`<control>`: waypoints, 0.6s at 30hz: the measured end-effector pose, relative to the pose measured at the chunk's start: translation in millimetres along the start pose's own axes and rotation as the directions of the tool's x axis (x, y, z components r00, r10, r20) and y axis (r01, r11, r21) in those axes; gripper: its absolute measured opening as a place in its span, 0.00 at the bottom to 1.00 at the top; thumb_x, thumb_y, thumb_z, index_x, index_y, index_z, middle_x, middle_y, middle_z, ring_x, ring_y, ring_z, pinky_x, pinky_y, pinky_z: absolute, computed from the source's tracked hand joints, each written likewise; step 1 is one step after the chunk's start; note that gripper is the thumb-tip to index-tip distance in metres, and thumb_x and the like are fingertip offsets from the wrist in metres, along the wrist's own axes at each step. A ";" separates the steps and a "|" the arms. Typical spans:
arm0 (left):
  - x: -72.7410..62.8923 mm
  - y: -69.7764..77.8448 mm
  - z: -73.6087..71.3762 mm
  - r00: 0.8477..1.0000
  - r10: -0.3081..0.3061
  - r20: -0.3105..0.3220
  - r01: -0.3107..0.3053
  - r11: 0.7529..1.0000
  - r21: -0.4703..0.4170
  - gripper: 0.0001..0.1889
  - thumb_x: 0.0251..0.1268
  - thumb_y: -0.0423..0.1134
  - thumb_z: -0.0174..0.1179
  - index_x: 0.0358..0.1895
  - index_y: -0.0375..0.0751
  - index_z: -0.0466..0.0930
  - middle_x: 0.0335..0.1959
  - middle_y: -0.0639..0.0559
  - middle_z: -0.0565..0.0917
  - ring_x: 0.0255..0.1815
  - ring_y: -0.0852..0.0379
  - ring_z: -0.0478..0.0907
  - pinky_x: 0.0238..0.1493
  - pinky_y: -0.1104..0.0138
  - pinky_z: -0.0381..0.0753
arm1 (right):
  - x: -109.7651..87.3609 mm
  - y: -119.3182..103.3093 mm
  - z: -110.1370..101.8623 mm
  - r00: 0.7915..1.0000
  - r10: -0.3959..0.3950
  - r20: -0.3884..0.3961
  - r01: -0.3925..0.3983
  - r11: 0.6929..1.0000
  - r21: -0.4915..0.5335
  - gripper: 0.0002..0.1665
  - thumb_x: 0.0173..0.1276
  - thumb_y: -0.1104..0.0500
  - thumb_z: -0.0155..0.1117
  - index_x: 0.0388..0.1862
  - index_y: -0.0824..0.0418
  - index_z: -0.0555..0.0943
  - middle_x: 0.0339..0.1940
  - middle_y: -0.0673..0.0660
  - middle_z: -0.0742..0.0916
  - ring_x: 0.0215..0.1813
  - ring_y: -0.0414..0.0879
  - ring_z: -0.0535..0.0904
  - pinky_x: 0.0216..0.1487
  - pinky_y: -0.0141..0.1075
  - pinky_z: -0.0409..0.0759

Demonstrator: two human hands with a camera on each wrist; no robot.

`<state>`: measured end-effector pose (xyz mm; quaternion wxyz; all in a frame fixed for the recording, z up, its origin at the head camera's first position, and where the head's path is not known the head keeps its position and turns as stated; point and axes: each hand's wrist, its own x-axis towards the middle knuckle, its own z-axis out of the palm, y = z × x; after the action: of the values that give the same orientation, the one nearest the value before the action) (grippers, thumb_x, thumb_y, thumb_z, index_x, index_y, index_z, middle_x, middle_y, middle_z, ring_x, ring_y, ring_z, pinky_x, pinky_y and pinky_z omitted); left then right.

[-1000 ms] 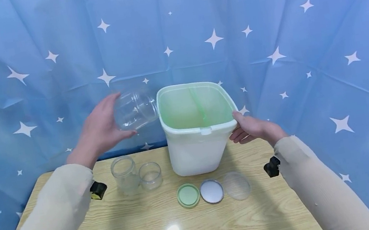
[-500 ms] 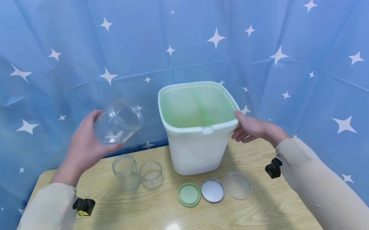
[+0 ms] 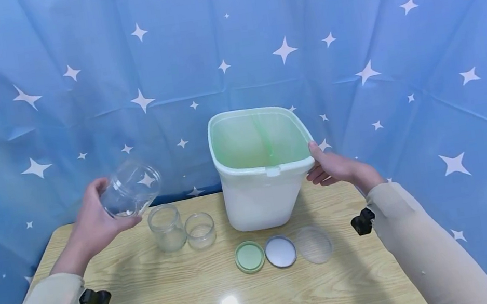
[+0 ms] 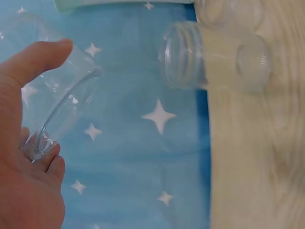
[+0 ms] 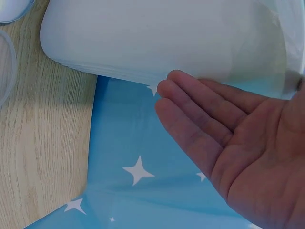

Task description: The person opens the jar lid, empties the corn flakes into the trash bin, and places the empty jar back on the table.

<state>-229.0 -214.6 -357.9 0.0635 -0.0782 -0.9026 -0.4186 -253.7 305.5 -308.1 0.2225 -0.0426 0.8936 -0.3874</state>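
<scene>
My left hand [image 3: 94, 216] grips a clear jar [image 3: 133, 187], thumb on one side and fingers round the other. The jar is raised at the left and tilted, its mouth turned up and to the right. Just beside it, a second clear jar [image 3: 168, 231] stands on the table, with a shorter clear jar [image 3: 201, 234] to its right. At the white bin [image 3: 255, 197], my right hand [image 3: 337, 163] holds the right front corner of the rim, thumb on top. Its other fingers extend fairly straight below the rim, along the bin's outer side [image 5: 133, 38].
A light green liner [image 3: 242, 144] lines the bin. In front lie a green lid [image 3: 250, 257], a white lid [image 3: 280, 251] and a clear lid [image 3: 315, 245] in a row. A blue star-patterned curtain [image 3: 190, 49] hangs behind the wooden table [image 3: 175, 298].
My left hand has carried the jar away from the bin, leftward and down, and its mouth has turned upward. My right hand stays at the bin's rim.
</scene>
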 end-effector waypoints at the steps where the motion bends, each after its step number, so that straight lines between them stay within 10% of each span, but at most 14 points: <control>1: -2.0 -4.8 -0.6 1.000 -0.020 0.005 0.020 1.000 0.003 0.65 0.46 0.52 0.77 0.77 0.35 0.35 0.72 0.27 0.54 0.67 0.29 0.59 0.60 0.36 0.64 | -0.5 0.5 -0.2 1.000 -0.004 0.001 0.004 1.000 0.001 0.57 0.72 0.30 0.09 0.66 0.76 0.64 0.61 0.77 0.76 0.63 0.68 0.74 0.66 0.54 0.73; 18: -38.3 -90.6 15.4 0.979 -0.199 0.040 0.203 0.967 -0.153 0.66 0.56 0.53 0.70 0.76 0.38 0.20 0.77 0.28 0.34 0.76 0.25 0.37 0.67 0.30 0.49 | -7.9 12.5 -1.8 1.000 -0.002 0.001 0.002 1.000 0.001 0.59 0.70 0.28 0.09 0.72 0.76 0.58 0.65 0.76 0.74 0.67 0.68 0.71 0.69 0.55 0.70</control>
<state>-209.8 -264.0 -442.1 0.0035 0.0040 -0.8709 -0.4914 -246.2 317.3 -313.0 0.2227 -0.0436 0.8933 -0.3880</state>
